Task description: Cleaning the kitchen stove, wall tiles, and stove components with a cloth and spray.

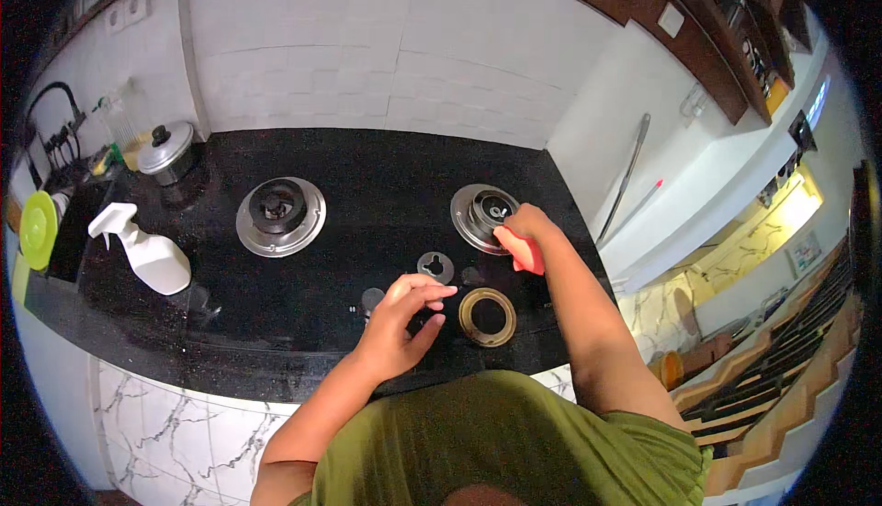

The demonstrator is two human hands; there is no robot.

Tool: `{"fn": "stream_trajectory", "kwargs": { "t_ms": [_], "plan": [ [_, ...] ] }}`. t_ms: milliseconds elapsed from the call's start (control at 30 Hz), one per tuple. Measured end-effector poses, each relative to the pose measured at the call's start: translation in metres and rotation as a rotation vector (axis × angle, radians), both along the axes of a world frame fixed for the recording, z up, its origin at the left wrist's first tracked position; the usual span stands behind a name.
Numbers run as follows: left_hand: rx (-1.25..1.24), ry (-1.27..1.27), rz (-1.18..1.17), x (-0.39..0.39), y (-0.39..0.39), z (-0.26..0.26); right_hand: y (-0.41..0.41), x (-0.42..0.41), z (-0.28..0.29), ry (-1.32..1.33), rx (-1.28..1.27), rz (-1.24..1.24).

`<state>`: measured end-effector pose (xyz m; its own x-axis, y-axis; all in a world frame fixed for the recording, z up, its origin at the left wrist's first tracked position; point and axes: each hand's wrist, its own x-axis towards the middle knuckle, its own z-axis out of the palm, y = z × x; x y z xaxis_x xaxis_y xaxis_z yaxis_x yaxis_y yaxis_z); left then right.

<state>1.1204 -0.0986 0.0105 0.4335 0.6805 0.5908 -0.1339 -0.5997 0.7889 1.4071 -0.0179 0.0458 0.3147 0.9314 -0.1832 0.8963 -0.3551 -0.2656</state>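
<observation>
My right hand [530,220] grips an orange-red cloth [521,250] against the right side of the right gas burner [475,213]. The burner's round metal drip plate is partly hidden by that hand. My left hand [406,320] hovers over the front of the black cooktop [372,217], fingers apart and holding nothing. Just beyond its fingertips lies a small metal disc [446,270] with a cut-out centre. A brass-coloured burner ring [466,318] rests to the right of the left hand. Farther left sits the other burner [279,213], with a black burner head on its metal plate.
A white spray bottle [155,261] lies on the left of the counter. Behind it stand a lidded pot [165,155] and a clear jug [124,124]. A lime-green round item [38,230] is at the far left. A long metal rod [626,175] leans on the right wall.
</observation>
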Motion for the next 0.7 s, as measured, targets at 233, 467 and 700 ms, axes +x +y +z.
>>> {"fn": "stream_trajectory", "kwargs": {
  "t_ms": [233,467,700],
  "plan": [
    [0.046,0.004,-0.008,-0.016,0.019,-0.012,0.039,0.015,0.002,0.644,-0.19,-0.121],
    [-0.016,-0.068,-0.061,-0.017,0.033,-0.016,0.115,0.038,-0.056,-0.29,-0.145,0.034],
    [-0.095,-0.074,-0.037,-0.023,0.043,-0.021,0.099,0.006,-0.053,-0.421,-0.25,0.273]
  ]
}}
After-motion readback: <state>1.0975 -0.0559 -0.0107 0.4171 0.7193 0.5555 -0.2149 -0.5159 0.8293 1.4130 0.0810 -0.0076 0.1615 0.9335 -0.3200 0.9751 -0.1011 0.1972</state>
